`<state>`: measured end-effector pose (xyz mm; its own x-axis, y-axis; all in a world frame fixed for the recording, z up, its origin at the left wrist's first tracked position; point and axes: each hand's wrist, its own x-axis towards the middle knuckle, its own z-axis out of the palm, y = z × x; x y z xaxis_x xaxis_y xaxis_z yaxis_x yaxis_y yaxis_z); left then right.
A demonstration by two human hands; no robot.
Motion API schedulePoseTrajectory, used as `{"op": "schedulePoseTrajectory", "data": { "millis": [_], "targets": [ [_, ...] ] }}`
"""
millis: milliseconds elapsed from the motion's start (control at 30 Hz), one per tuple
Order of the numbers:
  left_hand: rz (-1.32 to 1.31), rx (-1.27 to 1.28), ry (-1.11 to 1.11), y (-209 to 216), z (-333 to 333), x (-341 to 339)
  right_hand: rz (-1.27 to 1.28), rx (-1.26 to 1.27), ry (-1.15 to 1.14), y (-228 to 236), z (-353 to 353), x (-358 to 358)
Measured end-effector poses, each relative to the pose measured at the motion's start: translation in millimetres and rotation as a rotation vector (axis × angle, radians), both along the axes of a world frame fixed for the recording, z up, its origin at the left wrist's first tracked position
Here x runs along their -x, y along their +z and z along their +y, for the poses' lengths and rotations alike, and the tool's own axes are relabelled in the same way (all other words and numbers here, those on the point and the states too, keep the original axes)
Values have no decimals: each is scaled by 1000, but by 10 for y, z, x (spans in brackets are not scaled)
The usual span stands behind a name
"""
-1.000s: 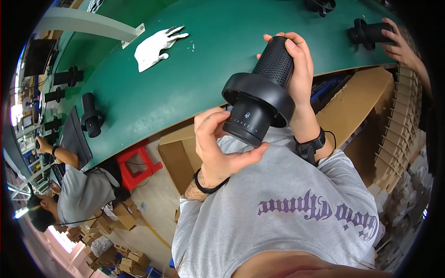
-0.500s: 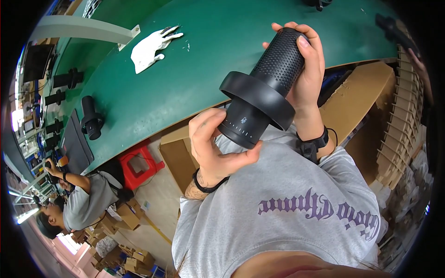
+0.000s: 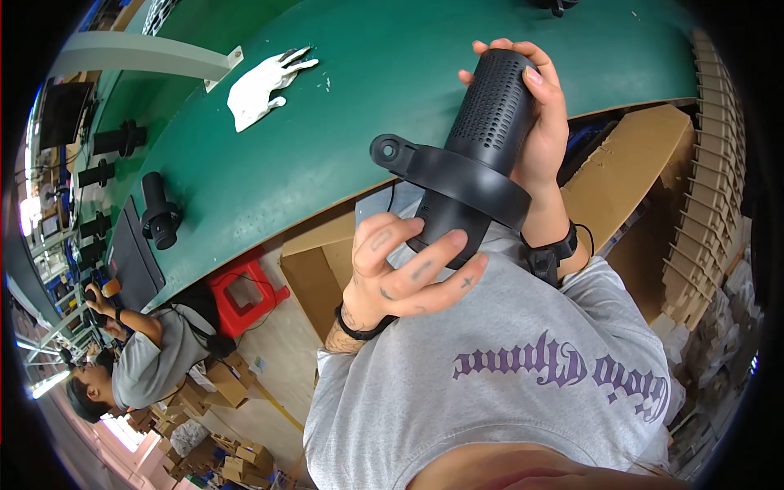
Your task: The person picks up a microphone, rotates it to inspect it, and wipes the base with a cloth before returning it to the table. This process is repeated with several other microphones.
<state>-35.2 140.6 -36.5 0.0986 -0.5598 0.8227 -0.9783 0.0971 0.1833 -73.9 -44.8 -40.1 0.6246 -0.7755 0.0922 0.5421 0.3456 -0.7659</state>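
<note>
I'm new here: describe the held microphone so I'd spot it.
Find the green table. Over its near edge, the left hand and right hand hold the microphone, black with a wide ring. Unlike the one farther left, it's off the table.

two hands (image 3: 408,273) (image 3: 545,118), one mic (image 3: 480,155) between them! one more mic (image 3: 153,193) shows plainly, far mics (image 3: 109,141) too blurred to count; one glove (image 3: 258,91), one stool (image 3: 263,296).

Left grip (image 3: 400,273) on lower end of black microphone (image 3: 483,151); right grip (image 3: 545,122) around perforated upper end; collar (image 3: 457,176) between grips. White glove (image 3: 263,88) on green bench (image 3: 351,106), left of both grips.
</note>
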Motion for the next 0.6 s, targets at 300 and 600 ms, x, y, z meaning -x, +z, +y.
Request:
{"op": "schedulePoseTrajectory", "data": {
  "millis": [300,600],
  "targets": [
    [-116,-18,-26,-1,10,5,-64,-269,150,21,43,20],
    [-294,-71,-136,109,-54,168,-332,-1191,705,-171,111,31]
  ]
}}
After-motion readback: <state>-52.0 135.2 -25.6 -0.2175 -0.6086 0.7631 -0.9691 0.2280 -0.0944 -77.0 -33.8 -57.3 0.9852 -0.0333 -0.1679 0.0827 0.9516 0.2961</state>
